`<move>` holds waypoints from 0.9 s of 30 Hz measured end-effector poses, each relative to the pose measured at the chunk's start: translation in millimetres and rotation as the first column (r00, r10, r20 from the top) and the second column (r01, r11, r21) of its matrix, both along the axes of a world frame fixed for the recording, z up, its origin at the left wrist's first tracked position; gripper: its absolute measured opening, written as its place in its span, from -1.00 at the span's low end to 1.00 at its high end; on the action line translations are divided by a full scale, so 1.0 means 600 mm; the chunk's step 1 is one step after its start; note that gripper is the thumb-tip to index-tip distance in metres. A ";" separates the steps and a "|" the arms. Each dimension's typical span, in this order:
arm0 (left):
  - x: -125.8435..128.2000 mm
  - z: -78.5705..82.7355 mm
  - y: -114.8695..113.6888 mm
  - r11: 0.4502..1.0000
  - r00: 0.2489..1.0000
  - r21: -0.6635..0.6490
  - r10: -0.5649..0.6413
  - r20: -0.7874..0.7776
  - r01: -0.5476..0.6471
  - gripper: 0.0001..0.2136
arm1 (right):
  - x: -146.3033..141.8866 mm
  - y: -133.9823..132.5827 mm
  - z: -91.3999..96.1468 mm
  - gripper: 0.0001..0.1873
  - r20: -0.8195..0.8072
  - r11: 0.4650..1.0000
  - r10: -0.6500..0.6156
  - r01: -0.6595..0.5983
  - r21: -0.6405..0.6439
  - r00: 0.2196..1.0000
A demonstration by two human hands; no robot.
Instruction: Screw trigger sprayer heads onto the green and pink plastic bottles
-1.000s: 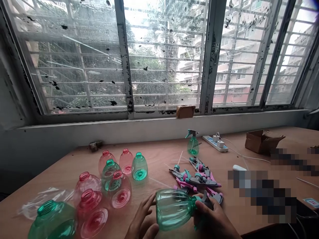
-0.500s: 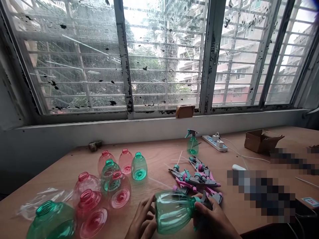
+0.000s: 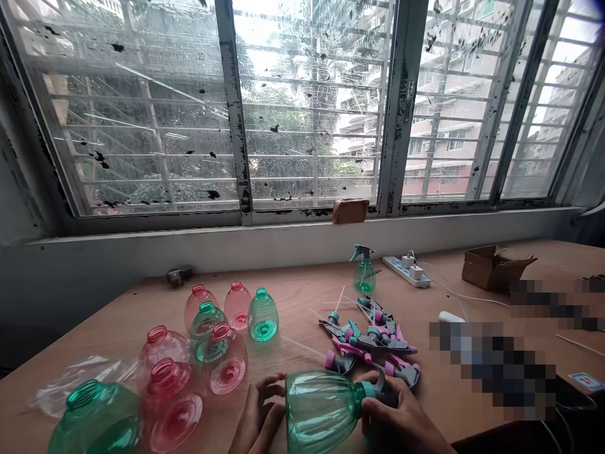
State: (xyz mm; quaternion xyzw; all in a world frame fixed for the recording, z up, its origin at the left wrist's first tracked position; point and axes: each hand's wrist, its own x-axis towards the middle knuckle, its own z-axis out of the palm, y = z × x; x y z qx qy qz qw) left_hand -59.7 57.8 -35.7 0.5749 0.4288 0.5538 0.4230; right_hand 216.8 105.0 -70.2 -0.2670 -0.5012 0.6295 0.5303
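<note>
A clear green spray bottle (image 3: pixel 319 407) lies on its side in front of me, its base to the left and its neck to the right. My left hand (image 3: pixel 259 413) cups the base end with bent fingers. At the neck, my right hand (image 3: pixel 394 407) grips the grey and teal trigger sprayer (image 3: pixel 373 389), hiding part of it. Just beyond the bottle is a pile of trigger sprayers (image 3: pixel 373 337) in pink, grey and teal, some with thin white tubes.
Several open pink bottles (image 3: pixel 224 362) and green bottles (image 3: pixel 263 318) stand at left near a plastic bag (image 3: pixel 80 381). Farther back are a green bottle with sprayer (image 3: pixel 363 274), a power strip (image 3: pixel 406 271) and a cardboard box (image 3: pixel 494 268). Blurred patches cover the right.
The held bottle has shifted slightly left and nearer to me, its base tipping downward. Both hands moved with it. A pink-collared sprayer at the pile's near edge now shows more fully.
</note>
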 end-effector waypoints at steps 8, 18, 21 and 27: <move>0.008 -0.039 -0.001 0.972 0.981 0.191 -0.111 -0.160 0.141 -0.25 | 0.003 -0.005 0.022 -0.53 0.001 0.998 -0.049 0.049 -0.051 0.999; -0.014 -0.023 0.006 0.976 0.941 0.022 -0.204 -0.269 0.218 -0.25 | 0.000 -0.004 0.008 -0.51 0.038 1.000 0.001 -0.001 -0.001 0.999; -0.011 -0.055 0.014 0.968 0.954 0.102 -0.205 -0.217 0.231 -0.04 | 0.000 -0.005 0.011 -0.51 0.025 1.000 -0.007 0.008 -0.015 1.000; -0.010 -0.086 0.029 0.960 0.954 0.239 -0.070 -0.292 0.144 -0.17 | 0.000 -0.006 0.021 -0.53 -0.017 0.999 -0.003 0.002 -0.036 1.000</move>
